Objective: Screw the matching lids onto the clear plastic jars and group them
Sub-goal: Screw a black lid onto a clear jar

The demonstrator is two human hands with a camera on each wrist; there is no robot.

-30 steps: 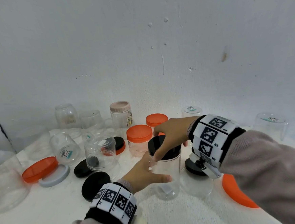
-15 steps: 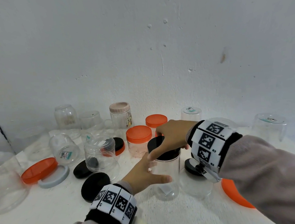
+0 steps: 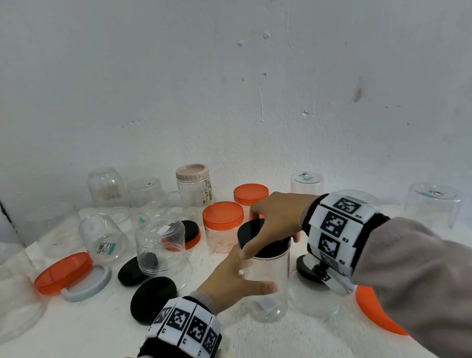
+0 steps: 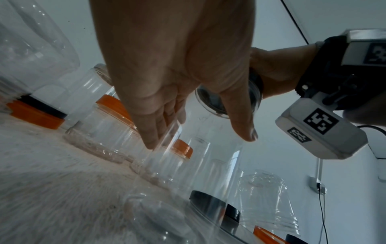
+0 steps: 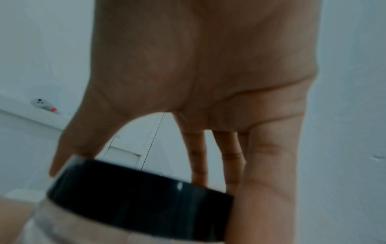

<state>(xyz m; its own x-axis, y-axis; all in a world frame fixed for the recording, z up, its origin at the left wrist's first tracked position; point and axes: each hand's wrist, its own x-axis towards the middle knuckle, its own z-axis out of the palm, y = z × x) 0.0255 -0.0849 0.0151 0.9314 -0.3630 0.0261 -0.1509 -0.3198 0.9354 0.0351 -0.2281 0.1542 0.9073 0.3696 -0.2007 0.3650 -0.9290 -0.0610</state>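
Fingers of right hand clamping black lid, hiding its far rim, left hand grasping clear jar.

- The marker band on the right wrist bore small printed codes beside its black-and-white square patterns: "R3" and "R2" could be read; a third code above them was too small to tell.
- An overturned clear jar at the left carried a white and green barcode sticker, its print too small to read.
- Stickers on the other jars were likewise illegible.
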